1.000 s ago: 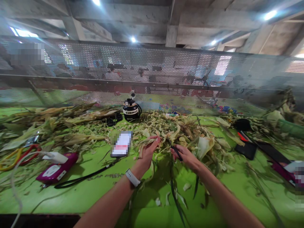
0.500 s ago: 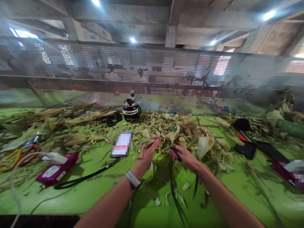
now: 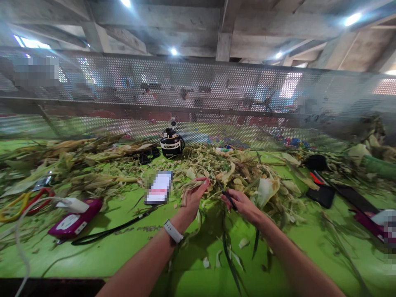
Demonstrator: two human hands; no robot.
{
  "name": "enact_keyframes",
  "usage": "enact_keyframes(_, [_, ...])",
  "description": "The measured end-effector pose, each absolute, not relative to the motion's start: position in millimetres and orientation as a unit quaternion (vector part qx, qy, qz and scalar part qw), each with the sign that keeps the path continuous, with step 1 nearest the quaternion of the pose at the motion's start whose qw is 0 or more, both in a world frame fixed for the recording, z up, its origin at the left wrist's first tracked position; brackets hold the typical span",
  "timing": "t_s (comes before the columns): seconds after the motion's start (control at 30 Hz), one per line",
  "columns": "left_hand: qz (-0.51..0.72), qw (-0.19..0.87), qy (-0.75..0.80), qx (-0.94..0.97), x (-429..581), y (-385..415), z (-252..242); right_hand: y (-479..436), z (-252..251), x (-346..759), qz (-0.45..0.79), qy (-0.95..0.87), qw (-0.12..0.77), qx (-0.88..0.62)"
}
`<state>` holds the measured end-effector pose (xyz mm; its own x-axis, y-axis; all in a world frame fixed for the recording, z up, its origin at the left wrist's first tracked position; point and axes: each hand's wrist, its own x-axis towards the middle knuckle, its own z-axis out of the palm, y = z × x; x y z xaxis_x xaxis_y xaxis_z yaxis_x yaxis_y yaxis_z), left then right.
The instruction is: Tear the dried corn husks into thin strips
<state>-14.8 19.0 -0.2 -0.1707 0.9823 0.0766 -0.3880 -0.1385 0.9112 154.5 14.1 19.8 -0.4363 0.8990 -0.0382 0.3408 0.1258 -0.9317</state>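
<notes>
My left hand (image 3: 194,195), with a white band on its wrist, is closed in a pinch on pale corn husk strips (image 3: 189,186) over the pile. Facing it a short way to the right, my right hand (image 3: 241,203) is wrapped round dark-handled scissors (image 3: 229,199). Their blades point up and left towards the left hand's fingertips, and the tips blur into the scraps. Around and beyond both hands spreads a heap of cut husks (image 3: 216,165). Long green leaf strips (image 3: 229,255) lie below the right hand.
A phone (image 3: 159,187) lies left of my hands. Further left are a purple power strip (image 3: 76,218), its white cable and red-and-yellow-handled tools (image 3: 38,200). A black jug (image 3: 171,143) stands behind, before a perforated metal screen (image 3: 198,90). At right lies a dark flat object (image 3: 321,196).
My hands, the scissors and the husk strips keep nearly the same position. The whole view has shifted very slightly.
</notes>
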Motion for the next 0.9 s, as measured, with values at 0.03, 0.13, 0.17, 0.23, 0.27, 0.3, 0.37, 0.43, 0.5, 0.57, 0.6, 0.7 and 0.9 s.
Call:
enact_keyframes(0.03, [0.657, 0.530, 0.385, 0.372, -14, 19, 0, 14, 19, 154, 0.482, -0.695, 0.287, -0.450])
enact_keyframes(0.13, [0.667, 0.559, 0.362, 0.334, -13, 20, 1, 15, 16, 152, 0.456, -0.700, 0.289, -0.467])
enact_keyframes(0.17, [0.670, 0.569, 0.359, 0.313, -12, 20, 2, 15, 15, 151, 0.446, -0.703, 0.288, -0.473])
enact_keyframes(0.23, [0.673, 0.590, 0.353, 0.271, -10, 21, 5, 15, 14, 149, 0.426, -0.710, 0.284, -0.483])
enact_keyframes(0.27, [0.673, 0.601, 0.349, 0.252, -9, 21, 6, 14, 14, 149, 0.416, -0.714, 0.283, -0.487])
enact_keyframes(0.3, [0.674, 0.610, 0.345, 0.234, -8, 21, 7, 14, 13, 148, 0.407, -0.716, 0.282, -0.492])
enact_keyframes(0.37, [0.673, 0.624, 0.337, 0.208, -7, 22, 9, 14, 13, 147, 0.394, -0.719, 0.286, -0.496])
enact_keyframes(0.43, [0.676, 0.628, 0.332, 0.196, -8, 23, 9, 14, 11, 147, 0.394, -0.720, 0.291, -0.491])
enact_keyframes(0.5, [0.674, 0.629, 0.332, 0.202, -10, 23, 7, 15, 10, 147, 0.396, -0.720, 0.300, -0.484])
enact_keyframes(0.57, [0.666, 0.629, 0.340, 0.213, -12, 23, 6, 16, 8, 147, 0.404, -0.712, 0.314, -0.482])
enact_keyframes(0.6, [0.659, 0.632, 0.345, 0.219, -13, 23, 6, 17, 8, 148, 0.413, -0.703, 0.321, -0.482])
enact_keyframes(0.7, [0.642, 0.645, 0.342, 0.232, -16, 22, 7, 20, 10, 150, 0.450, -0.668, 0.349, -0.479])
enact_keyframes(0.9, [0.631, 0.642, 0.352, 0.256, -19, 21, 8, 26, 20, 160, 0.474, -0.635, 0.373, -0.483])
